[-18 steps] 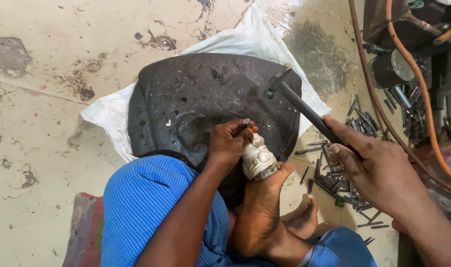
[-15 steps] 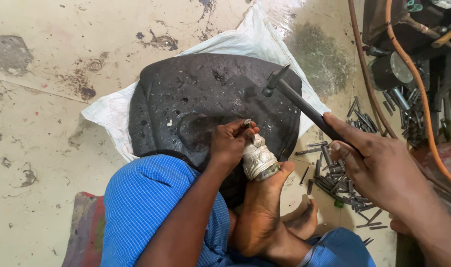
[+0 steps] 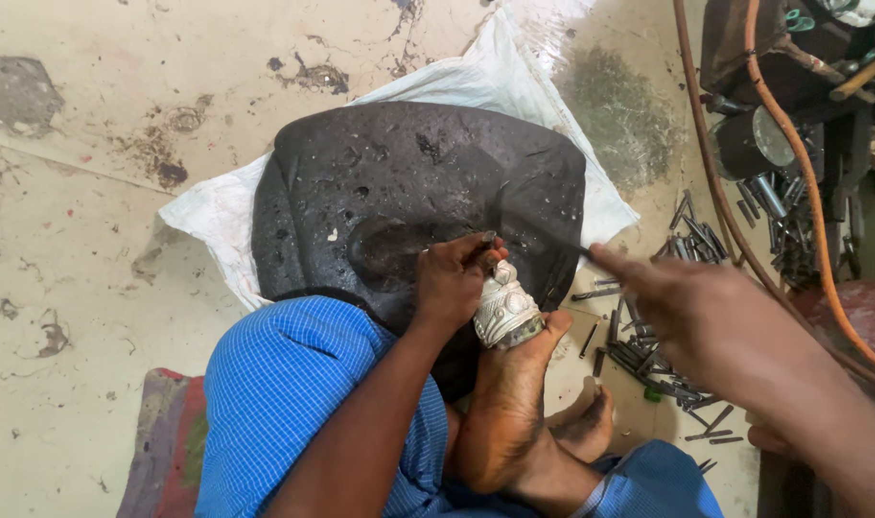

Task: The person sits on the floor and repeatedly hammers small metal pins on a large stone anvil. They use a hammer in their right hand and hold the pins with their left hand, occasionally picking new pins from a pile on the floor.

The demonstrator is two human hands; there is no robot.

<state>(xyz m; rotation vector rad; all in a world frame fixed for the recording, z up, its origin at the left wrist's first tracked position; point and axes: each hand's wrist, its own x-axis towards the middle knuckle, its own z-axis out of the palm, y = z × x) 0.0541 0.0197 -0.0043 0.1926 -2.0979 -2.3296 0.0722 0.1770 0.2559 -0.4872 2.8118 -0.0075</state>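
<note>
Two hands at work: both belong to the person seated on the floor, one bare foot (image 3: 514,403) pushed forward
Far left: stained concrete floor (image 3: 92,249), with a red-and-green cloth (image 3: 164,446) under the blue-clad knee
Block: a dark, pitted slab (image 3: 399,192) lies on a white sack (image 3: 514,82), its surface dented near the middle
Left hand (image 3: 456,278): fingers pinched around a thin punch-like tool (image 3: 483,251), tip set on the top of the workpiece
Workpiece: a small silvery embossed metal piece (image 3: 505,309) lies on the near edge of the slab, touching the toes of the foot
Step in hand: by the look of it a chasing blow, punch placed and hammer coming down
Right hand (image 3: 715,321): closed around a dark handle (image 3: 567,245), blurred; the hammer head cannot be made out
Next move calls for: a steady punch, a firm foot, and a blow landing square on the punch end
Loose stock: a heap of dark steel punches (image 3: 648,355) lies on the floor just right of the foot, more near the orange hose (image 3: 806,182)
Containers: a dark round tin (image 3: 749,144) at upper right, contents too unclear to tell
</note>
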